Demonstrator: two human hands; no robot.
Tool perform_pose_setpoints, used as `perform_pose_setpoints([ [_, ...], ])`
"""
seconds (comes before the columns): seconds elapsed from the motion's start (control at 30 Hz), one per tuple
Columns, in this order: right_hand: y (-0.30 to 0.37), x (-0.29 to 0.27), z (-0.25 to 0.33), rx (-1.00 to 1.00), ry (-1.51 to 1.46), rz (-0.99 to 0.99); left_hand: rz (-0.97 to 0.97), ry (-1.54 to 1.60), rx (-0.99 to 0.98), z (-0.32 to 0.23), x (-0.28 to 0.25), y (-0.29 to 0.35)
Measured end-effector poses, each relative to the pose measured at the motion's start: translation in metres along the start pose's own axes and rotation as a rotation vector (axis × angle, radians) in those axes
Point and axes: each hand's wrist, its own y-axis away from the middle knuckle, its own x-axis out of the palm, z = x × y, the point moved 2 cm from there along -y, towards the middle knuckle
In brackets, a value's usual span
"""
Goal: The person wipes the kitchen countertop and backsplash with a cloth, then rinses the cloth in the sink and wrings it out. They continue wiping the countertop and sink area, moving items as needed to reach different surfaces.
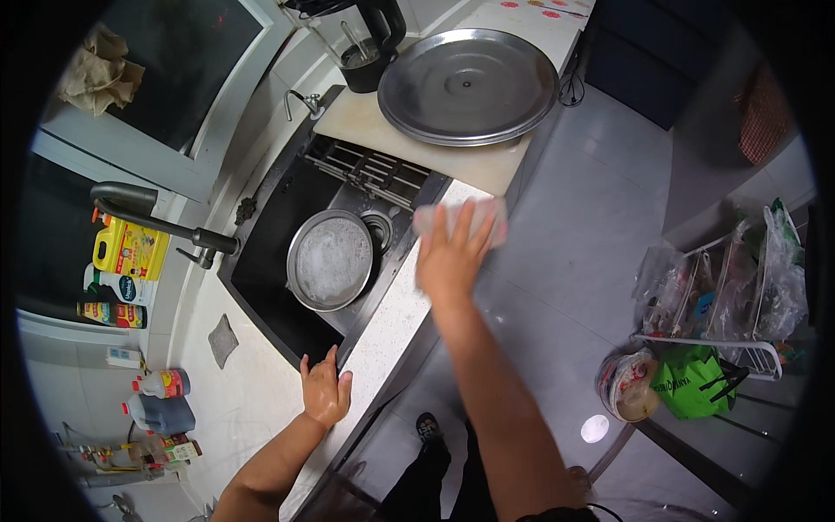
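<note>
My right hand (454,257) presses a pale, pinkish cloth (497,224) against the white counter strip (389,309) along the sink's front. Its fingers lie over the cloth, and the hand is slightly blurred. My left hand (326,391) rests at the near corner of the dark sink (261,287), fingers apart and holding nothing. Inside the sink sits a round metal basin (330,261) with whitish suds, partly beside the drain (377,228). A metal rack (370,171) spans the sink's far end.
A large round metal lid (468,87) lies on a cutting board (348,120) beyond the sink, beside a blender (358,65). The faucet (165,228) arches in from the left. A grey scouring pad (223,340) and several bottles (161,413) stand leftward. A wire shelf (713,339) holds bags at right.
</note>
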Motion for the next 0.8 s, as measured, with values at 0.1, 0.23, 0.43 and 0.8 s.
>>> perform_pose_setpoints([
  [0.1,-0.014,-0.001,-0.006,0.023,0.016,-0.029,0.001,0.000,0.015,-0.004,0.000,-0.005],
  [0.23,0.123,0.001,0.041,-0.007,-0.232,-0.032,0.022,-0.017,0.075,0.004,-0.003,-0.009],
  [0.43,0.186,-0.019,0.081,0.305,-0.602,-0.026,0.103,0.060,0.309,0.035,-0.009,-0.006],
  [0.8,0.035,0.026,0.001,0.471,-0.378,-0.194,0.046,0.036,0.369,0.030,-0.004,-0.008],
])
